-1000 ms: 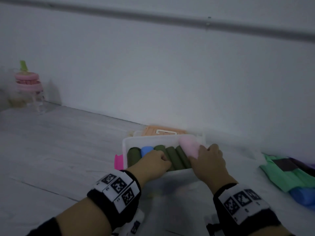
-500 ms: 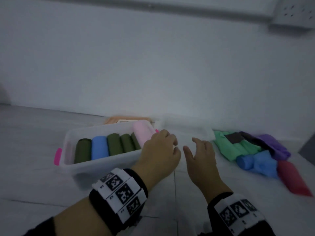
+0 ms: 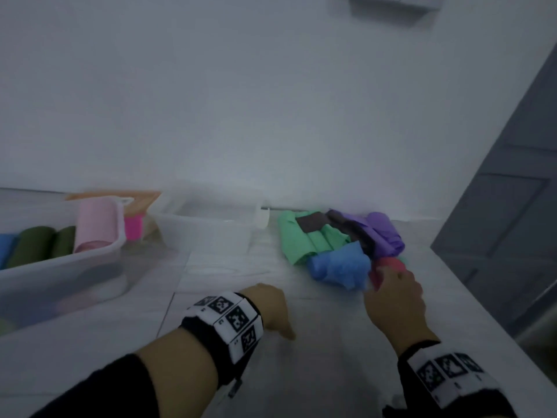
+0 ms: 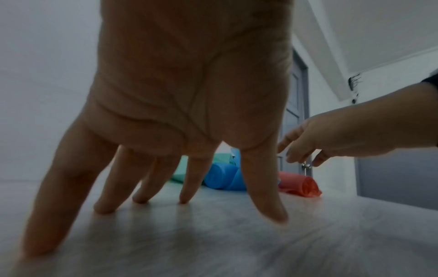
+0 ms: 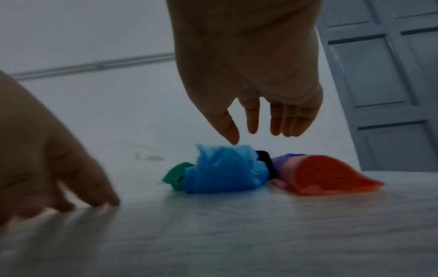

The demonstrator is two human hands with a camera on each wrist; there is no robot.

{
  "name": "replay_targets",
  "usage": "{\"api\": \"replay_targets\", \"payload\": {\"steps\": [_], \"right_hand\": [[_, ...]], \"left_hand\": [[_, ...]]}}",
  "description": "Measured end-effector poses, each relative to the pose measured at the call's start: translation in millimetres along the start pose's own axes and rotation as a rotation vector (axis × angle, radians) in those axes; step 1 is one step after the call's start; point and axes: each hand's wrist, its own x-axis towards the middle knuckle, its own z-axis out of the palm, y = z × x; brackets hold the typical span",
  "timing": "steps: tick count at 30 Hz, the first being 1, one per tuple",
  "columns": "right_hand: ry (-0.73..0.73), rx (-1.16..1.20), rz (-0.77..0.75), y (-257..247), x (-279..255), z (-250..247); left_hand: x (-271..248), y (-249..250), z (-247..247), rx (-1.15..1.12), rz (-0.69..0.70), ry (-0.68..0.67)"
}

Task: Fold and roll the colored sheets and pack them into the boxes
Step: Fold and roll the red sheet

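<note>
Left hand (image 3: 271,309) was nearest, fingers spread and straight, tips planted on the pale wood-grain counter (image 3: 211,372), holding nothing. Left-wrist view confirmed it: fingertips (image 4: 272,213) down on the surface, palm raised.

Right hand (image 3: 394,300) hung just above the loose pile, fingers relaxed and pointing down, nothing gripped. From the right-wrist view the thumb tip sat just over the crumpled blue plastic sheet (image 5: 222,172); contact with it couldn't be told. From the head view the hand sat over the near end of the red rolled sheet (image 3: 388,267), the likely next pick.

Rest of the pile, behind those: green folded sheets (image 3: 304,239), dark brown sheet (image 3: 313,223), purple bundled sheets (image 3: 385,236), all touching or overlapping, none in a box.

Left side: clear plastic box with pink latch (image 3: 99,254) held olive green rolls (image 3: 36,245), a blue roll at the frame edge and a pale pink roll (image 3: 96,224) packed side by side against the right wall. Looked close to full.

Second clear plastic box (image 3: 211,233) stood between the first box and the pile; no rolls visible in it. An orange flat lid or sheet (image 3: 141,200) lay behind the boxes; which one, unclear.

Progress estimate: one box roughly done, second not started, at least five colours left to roll and pack.
</note>
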Motion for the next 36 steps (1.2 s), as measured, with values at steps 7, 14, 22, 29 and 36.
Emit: {"api": "replay_targets", "payload": {"steps": [7,14,22,29,36], "right_hand": [[-0.115,-0.049,0.128,33.2,47.3,1.6],[-0.228,0.059,0.116,48.5,59.8,-8.0],[-0.540,1.412,0.635,32.7,10.0,-21.2],[-0.678,1.455,0.412,-35.1,-33.5,-11.4],[-0.735,1.516,0.378,-99.8,-70.9,16.2]], "left_hand": [[1.9,27.3,-3.2,0.107,-0.168,-0.109],[4.2,33.8,-1.1,0.121,-0.220,-0.104],[-7.8,37.2,17.1,-0.005,-0.181,0.113],[-40.2,10.1,28.6,-1.028,0.126,0.052],[-64.9,-27.7,39.2,-1.470,0.080,0.183]]}}
